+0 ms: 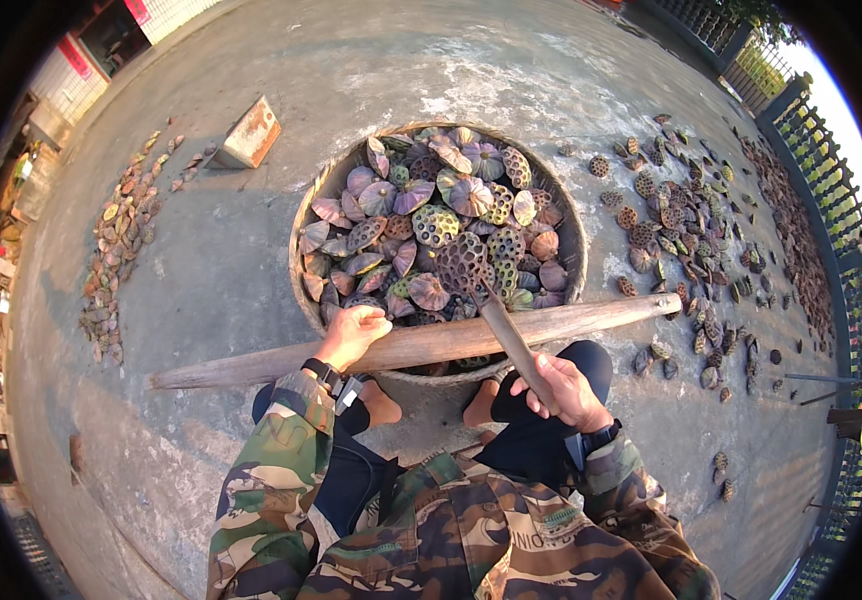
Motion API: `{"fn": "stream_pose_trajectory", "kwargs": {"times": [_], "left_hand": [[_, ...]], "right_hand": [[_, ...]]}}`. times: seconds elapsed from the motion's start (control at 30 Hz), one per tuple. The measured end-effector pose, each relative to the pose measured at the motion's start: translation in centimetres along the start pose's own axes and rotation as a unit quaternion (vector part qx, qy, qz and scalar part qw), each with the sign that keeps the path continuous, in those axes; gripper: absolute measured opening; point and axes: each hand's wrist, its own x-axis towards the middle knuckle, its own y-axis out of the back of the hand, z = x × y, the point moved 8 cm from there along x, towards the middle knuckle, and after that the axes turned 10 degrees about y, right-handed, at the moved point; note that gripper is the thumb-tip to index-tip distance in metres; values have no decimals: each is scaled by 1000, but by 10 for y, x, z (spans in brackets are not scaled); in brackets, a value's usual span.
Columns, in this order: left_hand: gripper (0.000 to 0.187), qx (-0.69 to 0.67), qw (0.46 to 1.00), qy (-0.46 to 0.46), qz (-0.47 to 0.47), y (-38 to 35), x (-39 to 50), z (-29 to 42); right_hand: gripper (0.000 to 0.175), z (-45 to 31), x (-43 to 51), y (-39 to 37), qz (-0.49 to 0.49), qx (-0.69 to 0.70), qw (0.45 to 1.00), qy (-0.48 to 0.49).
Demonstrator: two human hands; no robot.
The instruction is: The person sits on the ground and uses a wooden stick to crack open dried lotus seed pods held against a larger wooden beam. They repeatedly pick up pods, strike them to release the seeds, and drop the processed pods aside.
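A round woven basket (pixel 297 262) heaped with dried lotus seed pods (pixel 468 196) stands before me. Across its near side, above my knees, lies a long wooden pole (pixel 431 341). My right hand (pixel 566 391) grips the wooden handle (pixel 515 341) of a tool with a narrow, dark metal end. That end meets a large brown lotus pod (pixel 464 262); whether it is stuck into the pod, I cannot tell. Over the pole's left half is my left hand (pixel 354 334), fingers curled together, with nothing visible in them.
Many loose lotus pods (pixel 690 217) lie scattered on the concrete floor to the right, beside a balustrade (pixel 825 150). At left is a strip of lotus pieces (pixel 120 255), near a rusty metal scoop (pixel 251 133). My bare feet (pixel 380 405) are close to the basket.
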Motion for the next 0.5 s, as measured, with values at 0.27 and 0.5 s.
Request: {"fn": "stream_pose_trajectory", "kwargs": {"times": [0.27,0.5], "left_hand": [[35,-158,986,36,-45,-9,-3,32],[34,-269,955,74,-99,-17,-13,30]], "right_hand": [[58,4,-2,-10,-30,97,995,-16],[58,-2,-12,-8,-57,120,991,-33]]}}
